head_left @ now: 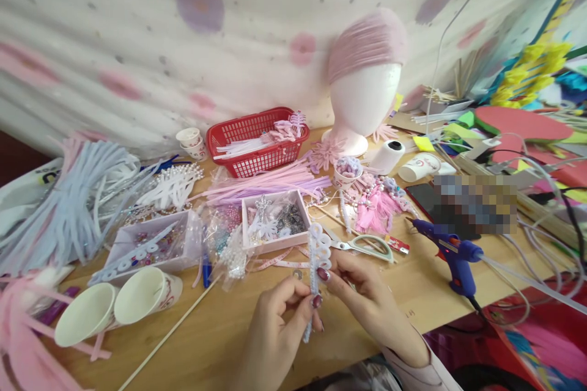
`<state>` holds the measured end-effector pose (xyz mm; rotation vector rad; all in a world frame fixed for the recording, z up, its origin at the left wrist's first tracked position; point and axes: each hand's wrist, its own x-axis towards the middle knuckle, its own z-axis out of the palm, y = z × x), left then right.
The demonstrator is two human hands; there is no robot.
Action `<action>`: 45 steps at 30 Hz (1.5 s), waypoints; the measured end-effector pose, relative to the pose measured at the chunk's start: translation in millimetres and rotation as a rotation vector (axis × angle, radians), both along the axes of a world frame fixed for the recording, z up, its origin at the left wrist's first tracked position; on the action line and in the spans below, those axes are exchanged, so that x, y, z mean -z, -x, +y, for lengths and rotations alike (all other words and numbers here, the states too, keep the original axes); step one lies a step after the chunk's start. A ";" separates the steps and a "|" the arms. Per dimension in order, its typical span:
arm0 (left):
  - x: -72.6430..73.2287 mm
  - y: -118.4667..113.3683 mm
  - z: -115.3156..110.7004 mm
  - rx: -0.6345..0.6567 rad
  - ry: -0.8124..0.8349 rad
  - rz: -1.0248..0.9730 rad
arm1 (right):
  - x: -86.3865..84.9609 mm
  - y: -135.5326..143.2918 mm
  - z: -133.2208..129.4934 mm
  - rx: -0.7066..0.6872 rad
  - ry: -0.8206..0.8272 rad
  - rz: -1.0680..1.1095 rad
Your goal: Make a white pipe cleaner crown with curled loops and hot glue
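Note:
A pale lilac fuzzy strip with looped curls [313, 256] stands nearly upright between both hands, above the front of the wooden table. My left hand [282, 317] pinches its lower part between thumb and fingertips. Higher up, on the strip's right side, my right hand [362, 293] holds it near the curls with the thumb in front. Both hands' fingers are closed on the strip. Just beyond them lie scissors [367, 245] with pale green handles and a pink measuring tape [284, 258].
Behind are a white box of beads [276, 245], a red basket [254, 165] and a white mannequin head [364, 98]. A blue glue gun [458, 256] lies at right. Paper cups [87, 314] and pipe cleaners [68, 201] are at left. A thin stick [169, 333] lies at front left.

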<state>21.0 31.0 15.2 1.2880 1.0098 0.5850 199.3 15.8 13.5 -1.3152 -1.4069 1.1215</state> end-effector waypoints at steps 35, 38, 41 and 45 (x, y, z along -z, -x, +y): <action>2.7 5.2 6.3 -0.052 -0.078 0.033 | 0.7 16.7 11.3 0.223 -0.020 0.296; 1.8 3.9 5.9 -0.017 -0.072 0.039 | 1.2 18.2 9.8 0.218 -0.011 0.313; 2.2 3.7 4.6 0.001 -0.041 0.021 | -0.3 19.2 10.6 0.221 0.005 0.309; 3.5 4.4 3.0 -0.012 -0.017 -0.014 | -3.6 16.7 15.9 0.221 0.018 0.336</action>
